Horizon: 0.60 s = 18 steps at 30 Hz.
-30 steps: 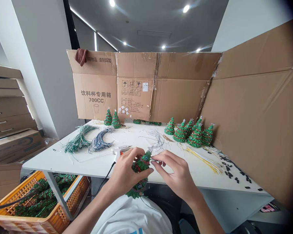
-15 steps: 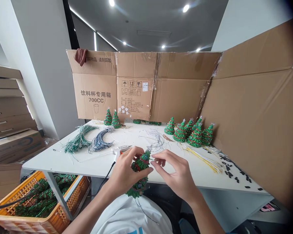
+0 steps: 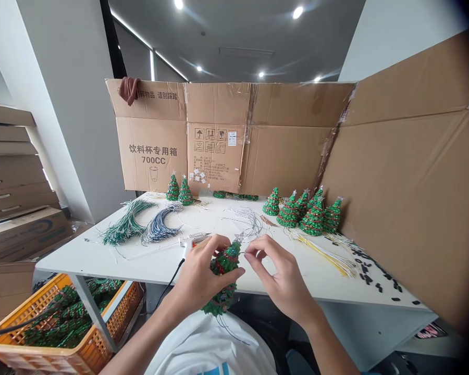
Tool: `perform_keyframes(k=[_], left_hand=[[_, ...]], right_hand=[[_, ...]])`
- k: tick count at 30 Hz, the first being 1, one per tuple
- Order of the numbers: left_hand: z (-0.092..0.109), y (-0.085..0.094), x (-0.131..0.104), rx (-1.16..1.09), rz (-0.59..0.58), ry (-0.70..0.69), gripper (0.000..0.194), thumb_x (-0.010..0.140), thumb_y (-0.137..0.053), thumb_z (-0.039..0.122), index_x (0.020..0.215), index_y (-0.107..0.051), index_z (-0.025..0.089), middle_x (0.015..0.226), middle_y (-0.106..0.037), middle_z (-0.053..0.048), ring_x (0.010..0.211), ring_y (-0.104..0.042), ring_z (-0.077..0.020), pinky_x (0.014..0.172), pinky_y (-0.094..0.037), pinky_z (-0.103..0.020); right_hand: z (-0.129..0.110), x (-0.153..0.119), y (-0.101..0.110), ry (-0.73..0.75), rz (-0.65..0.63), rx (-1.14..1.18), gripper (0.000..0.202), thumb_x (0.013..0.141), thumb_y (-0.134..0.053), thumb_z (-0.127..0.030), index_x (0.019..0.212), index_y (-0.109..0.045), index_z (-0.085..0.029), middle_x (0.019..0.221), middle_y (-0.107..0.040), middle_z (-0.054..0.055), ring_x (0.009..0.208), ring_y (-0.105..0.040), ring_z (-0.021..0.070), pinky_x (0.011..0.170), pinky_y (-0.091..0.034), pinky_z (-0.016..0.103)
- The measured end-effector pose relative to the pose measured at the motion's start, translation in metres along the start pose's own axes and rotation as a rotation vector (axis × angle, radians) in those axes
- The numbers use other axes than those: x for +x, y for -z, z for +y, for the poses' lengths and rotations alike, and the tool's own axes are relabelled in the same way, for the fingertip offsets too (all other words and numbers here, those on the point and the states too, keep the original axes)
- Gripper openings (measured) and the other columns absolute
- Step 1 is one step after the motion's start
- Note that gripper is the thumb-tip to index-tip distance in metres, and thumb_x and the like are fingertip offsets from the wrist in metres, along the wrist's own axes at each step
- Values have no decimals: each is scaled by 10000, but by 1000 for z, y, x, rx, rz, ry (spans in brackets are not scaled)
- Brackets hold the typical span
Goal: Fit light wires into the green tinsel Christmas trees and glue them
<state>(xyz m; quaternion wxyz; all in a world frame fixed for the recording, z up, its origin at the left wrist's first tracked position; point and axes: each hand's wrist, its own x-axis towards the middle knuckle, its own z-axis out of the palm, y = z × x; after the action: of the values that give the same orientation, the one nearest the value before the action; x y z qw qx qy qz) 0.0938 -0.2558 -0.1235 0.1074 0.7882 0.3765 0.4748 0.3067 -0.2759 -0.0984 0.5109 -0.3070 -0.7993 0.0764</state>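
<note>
A small green tinsel Christmas tree (image 3: 225, 263) with red garland and a pale star on top is held tilted over my lap. My left hand (image 3: 203, 271) wraps round it from the left, thumb across its front. Beside the upper part of the tree, my right hand (image 3: 279, 271) pinches thumb and index finger on a thin wire (image 3: 243, 253) that comes from the tree. Thin dark wires hang from the tree's base over the white shirt. Behind my left hand lies a white glue gun (image 3: 190, 241), partly hidden.
Finished trees (image 3: 312, 219) stand in a group at the right, and two more trees (image 3: 179, 191) at the back left. Green wires (image 3: 127, 224), blue wires (image 3: 162, 223) and yellow strips (image 3: 330, 255) lie on the white table (image 3: 140, 265). Cardboard walls (image 3: 293, 156) border it. An orange crate (image 3: 82, 359) holds green tinsel.
My right thumb and index finger have closed together on the thin wire beside the tree. My left hand and the tree have hardly moved.
</note>
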Motion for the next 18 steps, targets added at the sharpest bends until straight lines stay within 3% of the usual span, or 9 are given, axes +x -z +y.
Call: perform_keyframes(k=[12, 18], left_hand=[[2, -1, -1, 5, 2, -19, 408, 856, -888, 311, 1094, -559, 269, 1007, -698, 21, 906, -657, -199, 806, -492, -318], [1, 0, 1, 1, 4, -14, 386, 865, -873, 319, 1090, -563, 268, 999, -702, 9, 901, -665, -209, 808, -501, -330]], right_hand=[[0, -4, -1, -63, 16, -22, 89, 1104, -613, -203, 1070, -682, -248, 946, -748, 30, 796, -698, 191, 712, -577, 305], [-1, -1, 1, 8, 1, -55, 119, 1111, -579, -186, 1053, -658, -253, 961, -703, 40, 804, -673, 197, 726, -592, 331]])
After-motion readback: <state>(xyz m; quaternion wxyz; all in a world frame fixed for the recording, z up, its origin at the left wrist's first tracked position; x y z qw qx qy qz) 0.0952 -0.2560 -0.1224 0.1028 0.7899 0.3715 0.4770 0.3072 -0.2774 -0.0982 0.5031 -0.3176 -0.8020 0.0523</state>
